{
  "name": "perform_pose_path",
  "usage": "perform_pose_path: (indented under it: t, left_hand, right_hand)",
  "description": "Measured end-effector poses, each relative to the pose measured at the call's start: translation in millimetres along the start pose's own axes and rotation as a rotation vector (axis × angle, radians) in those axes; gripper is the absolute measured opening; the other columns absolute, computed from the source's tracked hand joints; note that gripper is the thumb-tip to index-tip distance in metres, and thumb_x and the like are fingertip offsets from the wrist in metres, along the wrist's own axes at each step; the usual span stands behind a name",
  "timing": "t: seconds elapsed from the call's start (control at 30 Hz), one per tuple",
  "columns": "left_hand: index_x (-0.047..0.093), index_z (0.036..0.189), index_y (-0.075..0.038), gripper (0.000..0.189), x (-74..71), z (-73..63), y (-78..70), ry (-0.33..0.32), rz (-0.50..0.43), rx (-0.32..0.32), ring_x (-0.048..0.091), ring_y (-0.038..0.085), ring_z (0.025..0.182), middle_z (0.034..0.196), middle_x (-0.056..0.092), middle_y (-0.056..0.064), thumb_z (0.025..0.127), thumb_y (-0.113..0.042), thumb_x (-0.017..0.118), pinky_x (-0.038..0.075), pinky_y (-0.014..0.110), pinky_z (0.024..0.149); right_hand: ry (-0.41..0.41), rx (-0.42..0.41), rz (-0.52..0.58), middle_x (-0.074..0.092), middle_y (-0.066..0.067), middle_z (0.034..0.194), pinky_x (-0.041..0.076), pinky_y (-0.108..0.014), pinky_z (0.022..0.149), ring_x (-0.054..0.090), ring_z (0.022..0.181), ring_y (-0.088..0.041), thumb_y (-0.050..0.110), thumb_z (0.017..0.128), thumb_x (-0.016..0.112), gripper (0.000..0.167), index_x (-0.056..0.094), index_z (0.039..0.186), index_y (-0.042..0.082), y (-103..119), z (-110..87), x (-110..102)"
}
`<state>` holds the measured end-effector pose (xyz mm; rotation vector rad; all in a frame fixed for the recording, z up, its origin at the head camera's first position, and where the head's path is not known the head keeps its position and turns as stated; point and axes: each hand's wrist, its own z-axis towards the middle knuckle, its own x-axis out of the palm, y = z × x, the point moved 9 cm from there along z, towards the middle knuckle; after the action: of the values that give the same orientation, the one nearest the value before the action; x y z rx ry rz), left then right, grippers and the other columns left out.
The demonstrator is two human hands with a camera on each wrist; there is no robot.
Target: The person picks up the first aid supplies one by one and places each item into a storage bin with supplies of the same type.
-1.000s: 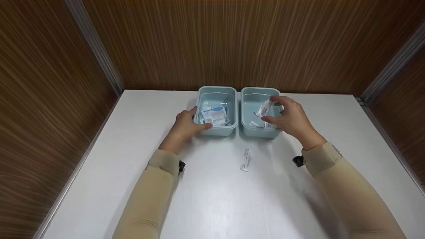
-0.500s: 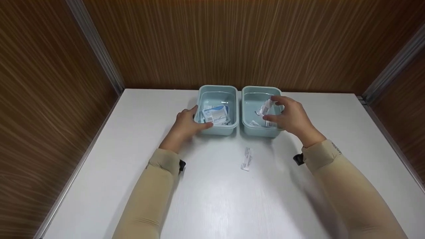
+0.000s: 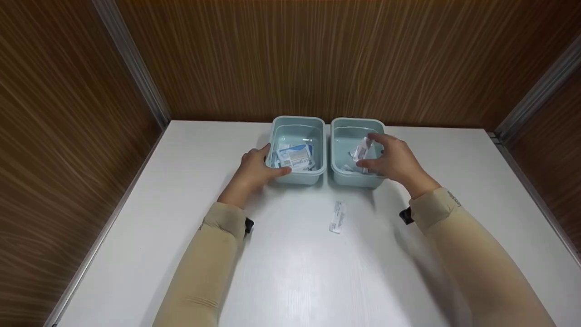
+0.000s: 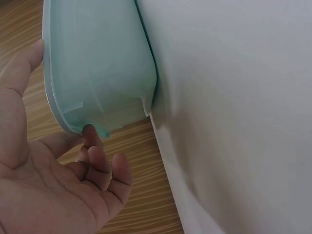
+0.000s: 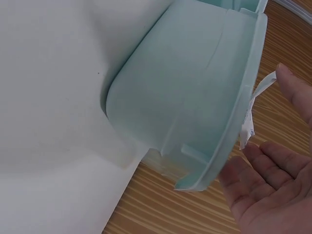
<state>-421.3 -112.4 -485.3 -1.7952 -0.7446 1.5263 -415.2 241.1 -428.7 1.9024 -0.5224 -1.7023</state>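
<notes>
My left hand (image 3: 257, 174) grips the left light-blue bin (image 3: 298, 178) at its near left corner; the thumb lies on the rim, and in the left wrist view a curled fingertip touches the lip. Flat white-and-blue packets (image 3: 295, 157) lie inside that bin. Over the right light-blue bin (image 3: 356, 180), my right hand (image 3: 397, 160) holds a slim white printed packet (image 3: 362, 149) by its ends between thumb and fingertips. The right wrist view shows this packet (image 5: 247, 124) bent, outside the rim as seen from there. More white packets (image 3: 348, 168) lie in the right bin, partly hidden.
Another slim white packet (image 3: 337, 218) lies on the white table (image 3: 290, 272) in front of the right bin. Both bins stand side by side near the back edge, close to a wood-grain panel (image 3: 290, 59). Similar panels rise at left and right.
My right hand has shifted slightly left, and the packet in it stands a little more upright. The left hand stays on its bin.
</notes>
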Motion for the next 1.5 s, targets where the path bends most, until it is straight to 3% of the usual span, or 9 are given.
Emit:
perform_pose_path:
  t: [0.33,0.67,1.03,1.2,1.37,1.5]
  left_hand:
    - [0.037,0.178,-0.023,0.106,3.1,0.4,-0.6,0.010,-0.023,-0.007,0.047,0.034,0.142,0.161,0.052,0.019,0.092,-0.048,0.094,0.043,0.060,0.131]
    - [0.041,0.177,-0.023,0.103,4.0,2.4,-2.4,0.005,-0.012,0.012,0.047,0.034,0.141,0.158,0.055,0.019,0.092,-0.047,0.095,0.045,0.059,0.128]
    - [0.036,0.179,-0.019,0.106,3.4,0.4,-2.0,0.009,-0.012,0.000,0.045,0.036,0.150,0.168,0.049,0.021,0.094,-0.049,0.092,0.042,0.058,0.132]
    - [0.034,0.179,-0.022,0.107,3.4,1.0,-0.9,0.017,-0.020,-0.019,0.045,0.034,0.146,0.168,0.047,0.020,0.094,-0.050,0.092,0.043,0.059,0.131]
    - [0.033,0.180,-0.021,0.109,2.7,3.1,-0.7,0.025,-0.029,-0.033,0.046,0.033,0.147,0.171,0.045,0.019,0.093,-0.050,0.093,0.042,0.058,0.134]
    - [0.033,0.180,-0.019,0.109,2.2,4.7,-0.8,0.028,-0.031,-0.027,0.047,0.033,0.147,0.170,0.048,0.019,0.093,-0.048,0.093,0.041,0.059,0.134]
  right_hand:
    - [0.036,0.029,0.005,0.032,-0.022,0.185,0.028,-0.070,0.138,0.030,0.172,-0.049,0.033,0.094,0.096,0.106,0.035,0.178,0.012,-8,7.1,7]
    - [0.013,0.006,-0.013,0.032,-0.023,0.185,0.027,-0.069,0.139,0.029,0.172,-0.050,0.039,0.097,0.092,0.101,0.037,0.177,0.010,-10,-2.1,2]
    - [-0.022,-0.030,0.010,0.035,-0.020,0.185,0.027,-0.068,0.139,0.030,0.173,-0.047,0.037,0.098,0.091,0.098,0.039,0.176,0.008,6,-19.0,-6]
    - [-0.043,-0.051,0.016,0.038,-0.020,0.183,0.033,-0.067,0.137,0.037,0.169,-0.047,0.034,0.097,0.093,0.096,0.041,0.175,0.010,15,-28.0,-7]
    - [-0.046,-0.077,0.028,0.041,-0.019,0.182,0.044,-0.066,0.131,0.049,0.159,-0.048,0.037,0.095,0.095,0.097,0.043,0.174,0.012,22,-36.9,-4]
    - [-0.033,-0.101,0.030,0.041,-0.019,0.181,0.045,-0.065,0.130,0.052,0.157,-0.047,0.040,0.093,0.096,0.101,0.044,0.174,0.012,26,-44.8,-1]
